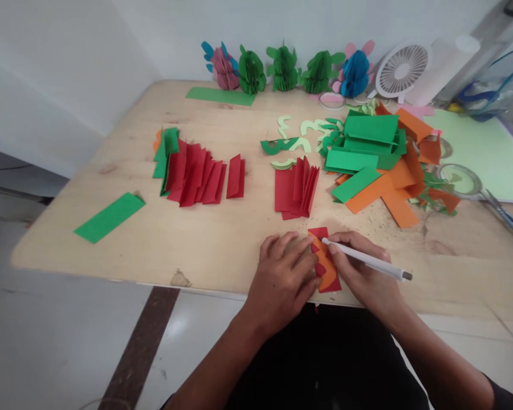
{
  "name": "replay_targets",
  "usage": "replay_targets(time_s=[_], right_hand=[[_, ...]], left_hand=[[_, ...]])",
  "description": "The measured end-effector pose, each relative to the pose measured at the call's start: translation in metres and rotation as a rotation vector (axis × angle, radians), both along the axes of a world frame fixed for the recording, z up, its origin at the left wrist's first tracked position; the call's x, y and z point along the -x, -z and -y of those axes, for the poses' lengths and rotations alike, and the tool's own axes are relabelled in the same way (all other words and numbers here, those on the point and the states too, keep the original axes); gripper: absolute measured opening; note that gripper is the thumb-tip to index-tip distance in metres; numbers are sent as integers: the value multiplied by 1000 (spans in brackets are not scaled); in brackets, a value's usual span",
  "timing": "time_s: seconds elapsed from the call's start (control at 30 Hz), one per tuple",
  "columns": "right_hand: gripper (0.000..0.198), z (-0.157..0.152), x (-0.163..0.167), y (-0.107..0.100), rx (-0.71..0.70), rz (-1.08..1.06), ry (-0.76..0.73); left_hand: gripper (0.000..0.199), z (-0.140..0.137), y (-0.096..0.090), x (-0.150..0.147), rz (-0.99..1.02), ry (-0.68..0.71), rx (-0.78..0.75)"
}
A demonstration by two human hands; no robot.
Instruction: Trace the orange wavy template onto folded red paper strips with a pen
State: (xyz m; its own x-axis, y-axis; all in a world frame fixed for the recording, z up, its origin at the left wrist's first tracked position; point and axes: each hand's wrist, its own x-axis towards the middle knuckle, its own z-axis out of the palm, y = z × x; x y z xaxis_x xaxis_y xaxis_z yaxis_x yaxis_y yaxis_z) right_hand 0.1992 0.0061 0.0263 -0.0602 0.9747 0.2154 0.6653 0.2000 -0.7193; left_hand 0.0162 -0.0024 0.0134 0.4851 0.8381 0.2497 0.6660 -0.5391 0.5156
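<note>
Near the front edge of a wooden table [222, 245], a left hand [282, 276] lies palm down, fingers slightly apart, their tips touching a wavy-edged orange paper [328, 265] on a narrow red paper [320, 232]. Both papers run lengthwise away from the person, far ends leaning slightly left. The right hand [367, 282] has its fingers clamped on a white pen [367, 259], which slants with its tip pointing left and away, at the orange edge. Beyond are folded red papers [297, 188], then green and orange papers [367, 136]. Farthest, paper figures [284, 68] stand along the wall beside a white fan [402, 71].
</note>
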Motion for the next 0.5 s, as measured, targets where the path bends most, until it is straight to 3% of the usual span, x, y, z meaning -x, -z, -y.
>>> replay_targets(time_s=[0.5], right_hand=[[9, 15, -7, -1, -25, -1, 25]], left_hand=[[28, 1, 2, 0, -18, 14, -28]])
